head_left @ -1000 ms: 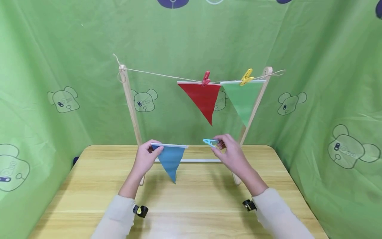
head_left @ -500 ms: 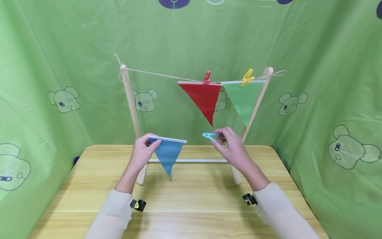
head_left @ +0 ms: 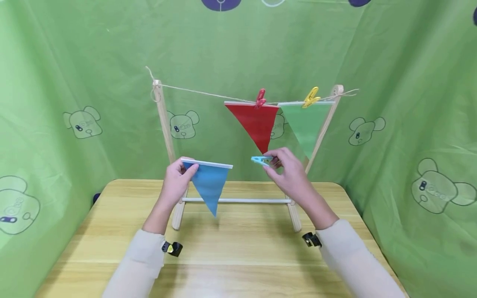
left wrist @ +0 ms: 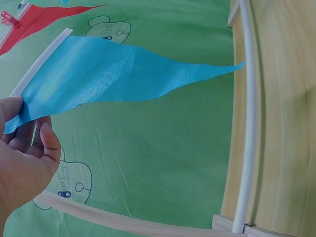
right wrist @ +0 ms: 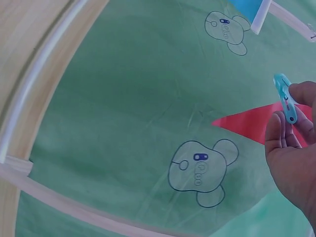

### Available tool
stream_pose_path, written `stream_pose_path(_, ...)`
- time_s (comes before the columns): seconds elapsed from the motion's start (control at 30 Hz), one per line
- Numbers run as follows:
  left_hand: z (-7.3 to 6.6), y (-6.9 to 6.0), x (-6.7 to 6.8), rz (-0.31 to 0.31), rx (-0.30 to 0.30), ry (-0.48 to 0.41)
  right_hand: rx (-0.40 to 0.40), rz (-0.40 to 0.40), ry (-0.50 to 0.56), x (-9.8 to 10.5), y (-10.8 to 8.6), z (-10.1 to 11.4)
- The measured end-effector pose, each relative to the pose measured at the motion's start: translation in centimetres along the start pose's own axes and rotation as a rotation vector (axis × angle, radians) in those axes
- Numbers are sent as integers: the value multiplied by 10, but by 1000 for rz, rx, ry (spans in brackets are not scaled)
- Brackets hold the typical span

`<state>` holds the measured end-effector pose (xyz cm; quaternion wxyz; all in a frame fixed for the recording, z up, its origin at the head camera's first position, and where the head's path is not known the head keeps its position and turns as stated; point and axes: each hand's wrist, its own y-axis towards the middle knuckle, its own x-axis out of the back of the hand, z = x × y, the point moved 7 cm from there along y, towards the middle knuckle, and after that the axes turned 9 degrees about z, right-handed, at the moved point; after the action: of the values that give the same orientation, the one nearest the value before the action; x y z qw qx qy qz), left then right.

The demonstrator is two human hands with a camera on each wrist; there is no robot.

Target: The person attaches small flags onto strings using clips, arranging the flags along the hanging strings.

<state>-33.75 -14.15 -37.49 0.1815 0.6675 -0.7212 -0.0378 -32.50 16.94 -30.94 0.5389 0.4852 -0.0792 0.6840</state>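
My left hand [head_left: 176, 182] pinches the upper left corner of a blue triangular pennant [head_left: 209, 184], thumb in front. The pennant has a white top edge and hangs point down; in the left wrist view its blue cloth [left wrist: 123, 71] spreads out from the fingers. Between thumb and fingers my right hand [head_left: 290, 174] holds a light blue clothespin [head_left: 261, 160], its tip facing left toward the pennant but apart from it. Above, a red pennant [head_left: 255, 124] hangs from the string [head_left: 201, 94] by a red clothespin [head_left: 260, 98]. Beside it a green pennant [head_left: 307, 124] hangs by a yellow clothespin [head_left: 311, 97].
The string runs between two wooden posts, the left post [head_left: 164, 120] and the right post [head_left: 328, 124]. A white crossbar [head_left: 238, 200] joins them low down, over the wooden table [head_left: 231, 256]. Green curtains [head_left: 112, 49] enclose the back and sides.
Both hands have risen toward the string, the left with the blue pennant and the right with the light blue clothespin. The left hand has also shifted slightly left. The hanging pennants stay on the string.
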Motion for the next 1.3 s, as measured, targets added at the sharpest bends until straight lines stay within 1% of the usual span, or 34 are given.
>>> stream_pose_path(0.1, -3, 2, 3, -16, 0, 3, 14, -6, -16, 5, 5, 5)
stream_pose_path(0.27, -4, 7, 5, -20, 15, 8, 25, -8, -38, 12, 10, 12)
stream_pose_path(0.43, -7, 12, 5, -21, 2, -14, 21, -6, -52, 16, 14, 15)
stream_pose_path(0.63, -12, 17, 7, -30, -10, -39, 38, -32, -54, 23, 21, 24)
stream_pose_path(0.73, -16, 18, 9, -35, -17, -51, 61, -43, -49, 26, 25, 30)
stream_pose_path(1.03, -29, 22, 17, -48, -36, -47, 133, -75, 2, 38, 37, 54)
stream_pose_path(1.3, -45, 29, 25, -67, -72, -81, 228, -126, 10, 50, 47, 81)
